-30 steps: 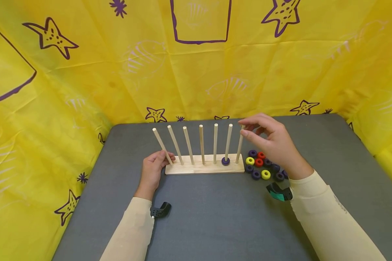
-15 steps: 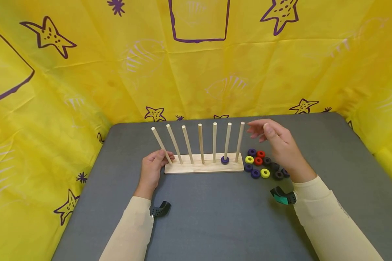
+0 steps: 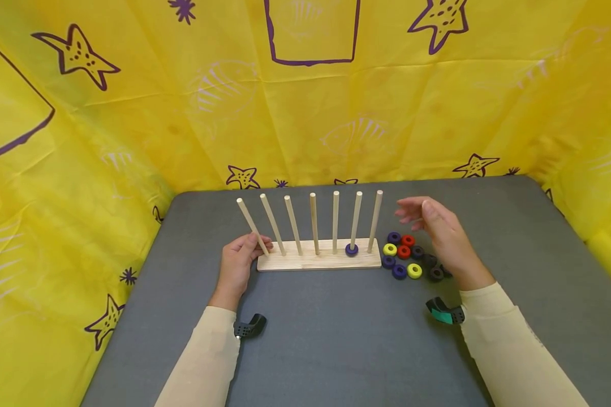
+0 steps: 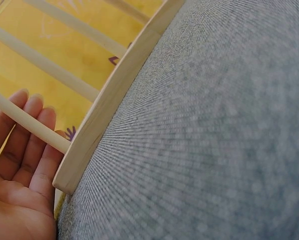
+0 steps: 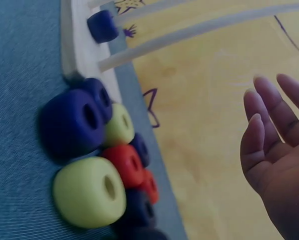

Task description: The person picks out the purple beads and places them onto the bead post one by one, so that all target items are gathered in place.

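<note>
A wooden stand (image 3: 318,262) with a row of upright pegs stands on the grey table. One purple ring (image 3: 352,252) sits low on its second peg from the right. My left hand (image 3: 234,264) is at the stand's left end, its relaxed fingers (image 4: 30,135) behind the leftmost peg (image 4: 27,120) and close to the base edge. To the right of the stand, my right hand (image 3: 444,234) hovers with loosely bent fingers and holds nothing. Below it lie loose rings: yellow (image 3: 414,271), red (image 3: 404,252), purple (image 3: 399,272) and black (image 3: 435,274).
The loose rings lie against the stand's right end. A yellow cloth (image 3: 295,124) with sea-creature drawings hangs behind and beside the table (image 3: 326,339). Dark straps (image 3: 250,327) show at the wrists.
My right hand has moved off the rightmost peg's top, to the right and slightly down, and its fingers have loosened. The left hand and the stand have stayed in place.
</note>
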Motion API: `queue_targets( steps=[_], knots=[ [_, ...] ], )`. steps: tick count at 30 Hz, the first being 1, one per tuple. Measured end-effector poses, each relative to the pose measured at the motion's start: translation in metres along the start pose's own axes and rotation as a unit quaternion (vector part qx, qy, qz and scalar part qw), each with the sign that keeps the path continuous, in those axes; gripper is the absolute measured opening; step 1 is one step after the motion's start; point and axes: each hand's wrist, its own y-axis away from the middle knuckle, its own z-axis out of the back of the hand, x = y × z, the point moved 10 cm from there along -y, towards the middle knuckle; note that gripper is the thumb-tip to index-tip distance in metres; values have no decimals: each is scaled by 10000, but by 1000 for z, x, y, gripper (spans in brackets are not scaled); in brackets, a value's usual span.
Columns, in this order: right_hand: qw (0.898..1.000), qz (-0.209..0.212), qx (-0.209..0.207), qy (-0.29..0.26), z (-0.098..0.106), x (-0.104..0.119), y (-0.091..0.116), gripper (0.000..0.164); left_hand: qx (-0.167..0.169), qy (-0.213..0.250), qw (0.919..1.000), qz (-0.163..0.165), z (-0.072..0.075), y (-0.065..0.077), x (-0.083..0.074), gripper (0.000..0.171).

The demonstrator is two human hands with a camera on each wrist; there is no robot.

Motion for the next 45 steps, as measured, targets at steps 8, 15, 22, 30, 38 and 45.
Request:
queue_targets(
  steps=[8,15,22,30,38,45],
  knots=[
    [9992,-333,-175,159,6,-27,5,49,17,36,10000,-10,-1,0,-1,37],
    [9970,-530,-416,371,5,-51,9,52,20,-53,10000,13,0,0,2,38],
    [9962,-587,-465,445,3,-66,12,44,35,-23,10000,9,-1,-2,1,38],
    [9929,-824,-427,740,0,-81,14,33,-11,-2,10000,36,0,-1,0,37],
    [9761,-1277,-64,1755,-6,-93,14,32,-15,-68,10000,64,1,-1,2,39],
    [9608,-1184,175,2502,-11,-93,13,33,-18,-77,10000,60,1,0,2,38]
  ],
)
